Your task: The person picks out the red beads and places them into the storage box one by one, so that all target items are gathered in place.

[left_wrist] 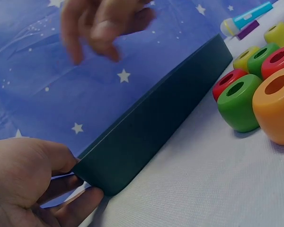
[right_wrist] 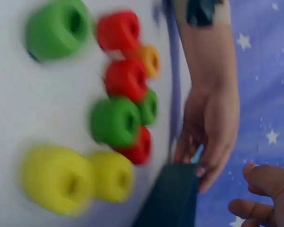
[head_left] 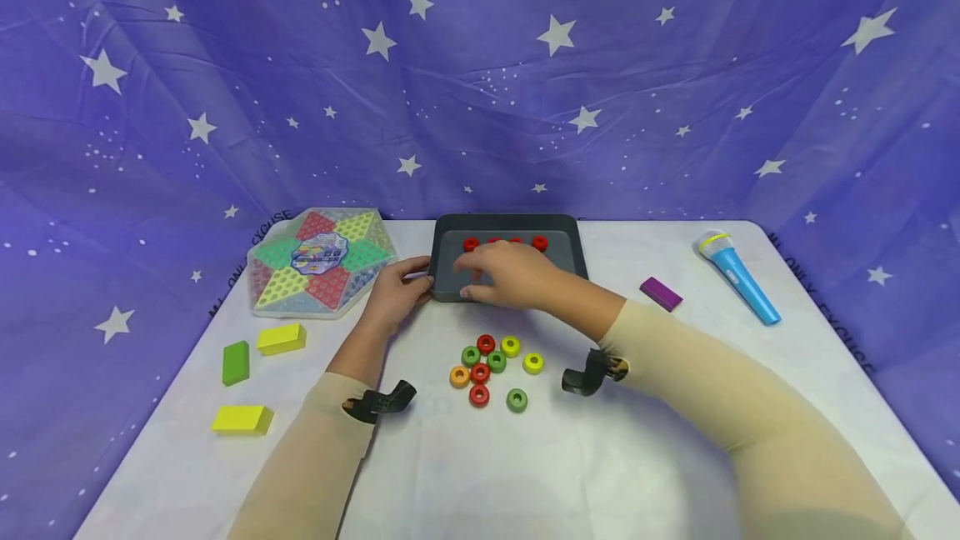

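Note:
A dark grey tray (head_left: 442, 273) stands at the back of the table with a row of red ring-shaped beads (head_left: 539, 243) along its far side. My left hand (head_left: 399, 294) grips the tray's near left corner, one digit over the rim and others against the outer wall. Above the tray is my right hand (head_left: 506, 273), palm down, its thumb and fingers apart. Nothing shows between those fingers in the right wrist view. In front of the tray lies a loose group of beads: red (head_left: 480, 372), green (head_left: 517, 400), yellow (head_left: 533, 363) and one orange bead (head_left: 460, 376).
A star-patterned Chinese checkers board (head_left: 321, 261) lies at the back left. Nearer are two yellow blocks (head_left: 281, 339) and a green block (head_left: 236, 363). On the right lie a purple block (head_left: 661, 294) and a blue toy microphone (head_left: 741, 280). A starry purple cloth (head_left: 480, 107) hangs behind.

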`<action>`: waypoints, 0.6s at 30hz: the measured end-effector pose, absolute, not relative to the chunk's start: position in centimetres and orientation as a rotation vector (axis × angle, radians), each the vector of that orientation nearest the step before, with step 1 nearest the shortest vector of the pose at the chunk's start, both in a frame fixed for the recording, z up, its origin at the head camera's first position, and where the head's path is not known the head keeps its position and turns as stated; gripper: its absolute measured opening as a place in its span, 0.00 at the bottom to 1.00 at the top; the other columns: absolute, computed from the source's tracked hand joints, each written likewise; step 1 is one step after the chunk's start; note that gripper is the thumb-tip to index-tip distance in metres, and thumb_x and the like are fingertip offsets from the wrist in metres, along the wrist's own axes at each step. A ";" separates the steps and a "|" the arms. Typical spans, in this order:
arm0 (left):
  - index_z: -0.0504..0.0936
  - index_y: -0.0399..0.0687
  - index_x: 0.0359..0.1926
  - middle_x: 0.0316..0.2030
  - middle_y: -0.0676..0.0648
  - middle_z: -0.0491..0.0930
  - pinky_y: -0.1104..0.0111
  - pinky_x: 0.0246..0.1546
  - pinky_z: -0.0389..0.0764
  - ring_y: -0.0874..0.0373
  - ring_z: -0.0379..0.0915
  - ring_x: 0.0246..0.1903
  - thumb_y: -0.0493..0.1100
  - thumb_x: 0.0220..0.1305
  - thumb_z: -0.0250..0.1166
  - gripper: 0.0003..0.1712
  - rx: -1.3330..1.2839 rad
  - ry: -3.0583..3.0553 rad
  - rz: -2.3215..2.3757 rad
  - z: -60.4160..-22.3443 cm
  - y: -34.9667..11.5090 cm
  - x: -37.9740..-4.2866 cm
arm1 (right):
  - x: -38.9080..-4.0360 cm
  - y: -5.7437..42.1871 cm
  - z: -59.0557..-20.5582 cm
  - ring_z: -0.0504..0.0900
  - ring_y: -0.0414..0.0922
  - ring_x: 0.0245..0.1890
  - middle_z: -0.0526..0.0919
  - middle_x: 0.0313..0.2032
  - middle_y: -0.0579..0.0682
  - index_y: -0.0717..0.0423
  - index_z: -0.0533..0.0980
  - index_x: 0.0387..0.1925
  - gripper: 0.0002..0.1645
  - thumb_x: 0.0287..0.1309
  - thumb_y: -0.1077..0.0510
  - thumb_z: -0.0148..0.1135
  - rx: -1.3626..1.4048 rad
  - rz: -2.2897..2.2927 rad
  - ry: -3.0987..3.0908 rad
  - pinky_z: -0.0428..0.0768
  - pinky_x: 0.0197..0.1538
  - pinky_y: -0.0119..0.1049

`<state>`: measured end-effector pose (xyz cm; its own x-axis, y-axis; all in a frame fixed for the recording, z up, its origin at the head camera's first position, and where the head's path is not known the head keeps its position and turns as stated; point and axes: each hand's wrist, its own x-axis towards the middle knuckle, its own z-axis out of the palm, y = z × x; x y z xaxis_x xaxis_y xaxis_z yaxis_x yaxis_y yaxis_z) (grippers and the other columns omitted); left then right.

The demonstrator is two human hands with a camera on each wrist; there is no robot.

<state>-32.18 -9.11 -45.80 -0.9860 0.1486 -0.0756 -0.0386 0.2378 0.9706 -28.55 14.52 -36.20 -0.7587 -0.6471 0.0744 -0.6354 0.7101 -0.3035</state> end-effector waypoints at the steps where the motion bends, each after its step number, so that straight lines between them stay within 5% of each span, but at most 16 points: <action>1: 0.77 0.44 0.67 0.65 0.40 0.74 0.66 0.49 0.87 0.46 0.79 0.56 0.36 0.71 0.61 0.25 0.105 2.347 1.848 -45.8 -9.1 -32.2 | -28.0 14.7 -36.6 0.84 0.41 0.43 0.87 0.45 0.42 0.42 0.81 0.59 0.23 0.65 0.44 0.67 -1.076 -0.488 2.845 0.84 0.41 0.38; 18: 0.77 0.43 0.67 0.65 0.40 0.74 0.67 0.47 0.87 0.46 0.79 0.57 0.35 0.70 0.61 0.25 0.086 2.352 1.844 -45.8 -9.0 -32.2 | -25.5 15.8 -39.9 0.79 0.35 0.38 0.85 0.40 0.35 0.37 0.84 0.53 0.18 0.62 0.53 0.69 -1.120 -0.268 2.620 0.82 0.43 0.36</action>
<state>-32.21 -8.98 -45.76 -0.9868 0.1383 -0.0841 -0.0487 0.2419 0.9691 -25.46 15.79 -39.91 -0.6609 -0.7284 -0.1810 -0.6768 0.6826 -0.2758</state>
